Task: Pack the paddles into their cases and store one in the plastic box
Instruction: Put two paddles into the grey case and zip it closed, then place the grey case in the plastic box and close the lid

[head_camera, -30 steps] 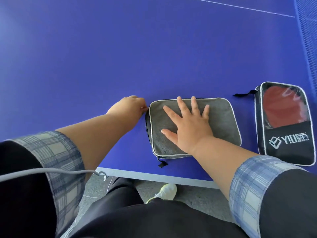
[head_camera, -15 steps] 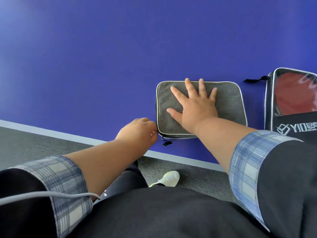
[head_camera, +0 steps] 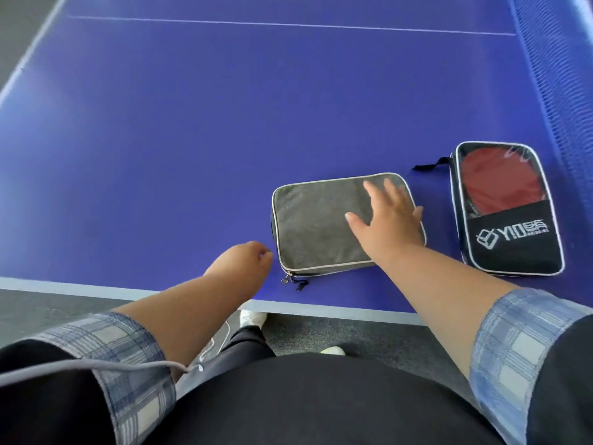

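A grey zipped paddle case [head_camera: 317, 226] lies flat near the front edge of the blue table [head_camera: 192, 139]. My right hand [head_camera: 388, 223] is spread with straight fingers over the case's right half. My left hand [head_camera: 244, 261] hovers just left of the case's near-left corner, fingers curled, holding nothing and a small gap away from the case. The zipper pulls [head_camera: 287, 279] hang at that corner. To the right lies a black case [head_camera: 513, 245] with a clear window, showing a red paddle [head_camera: 494, 184] inside. No plastic box is in view.
The blue net [head_camera: 558, 78] runs along the table's right side. The table's pale front edge [head_camera: 321, 308] is just below the cases, with grey floor and my shoes beneath. A grey cable [head_camera: 96, 369] crosses my left sleeve.
My left hand has come off the case's near-left corner. My right hand has slid from the middle of the grey case to its right half. The camera has tilted up.
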